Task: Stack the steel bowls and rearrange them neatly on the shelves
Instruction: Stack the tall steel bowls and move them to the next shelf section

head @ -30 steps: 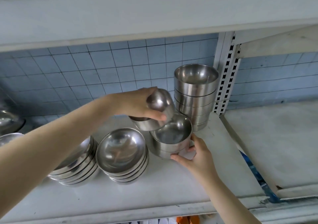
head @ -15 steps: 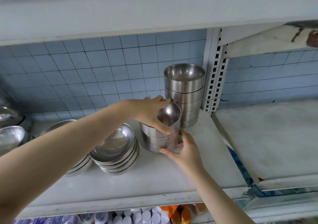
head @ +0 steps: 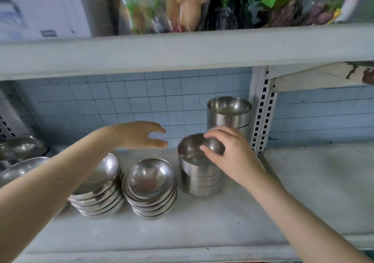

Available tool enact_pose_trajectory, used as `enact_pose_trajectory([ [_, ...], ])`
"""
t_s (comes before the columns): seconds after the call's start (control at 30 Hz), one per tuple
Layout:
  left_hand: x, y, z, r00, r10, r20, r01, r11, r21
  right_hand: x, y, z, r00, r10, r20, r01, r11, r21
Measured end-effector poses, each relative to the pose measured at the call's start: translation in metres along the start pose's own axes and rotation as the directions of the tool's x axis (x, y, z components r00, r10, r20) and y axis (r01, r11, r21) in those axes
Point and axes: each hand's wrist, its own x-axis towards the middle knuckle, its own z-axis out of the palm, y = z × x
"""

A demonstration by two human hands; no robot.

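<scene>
Four bowl stacks on the shelf [head: 202,226] — two shallow, the left stack [head: 105,173] and middle stack [head: 149,183]; two deep, the front stack [head: 199,179] and back stack [head: 228,111]. Front stack: four bowls. Middle stack: about five. Two hands — left hand [head: 141,135], right hand [head: 228,157].

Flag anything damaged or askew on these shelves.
The white shelf beam at upper right has peeled paint with rust-brown patches. The top steel bowl of the short stack, held by the right hand, seems slightly tilted.
</scene>
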Motion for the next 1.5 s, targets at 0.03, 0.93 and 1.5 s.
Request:
enact_pose_trajectory([
  [0.03, -0.008, -0.015, -0.005, 1.0, -0.024, -0.02, 0.024, 1.0, -0.012, 0.014, -0.012, 0.0, 0.999, -0.043, 0.032, 0.044, 0.998, -0.044],
  [0.93, -0.121, -0.407, -0.009, 0.884, -0.44, 0.158, 0.463, 0.871, -0.163, 0.219, -0.31, 0.333, 0.427, 0.24, 0.872, -0.293, 0.949, -0.117],
  [1.5, -0.082, -0.454, 0.079, 0.765, -0.584, 0.272, 0.499, 0.268, -0.824, 0.221, -0.303, 0.428, 0.168, 0.325, 0.931, -0.783, 0.617, -0.074],
])
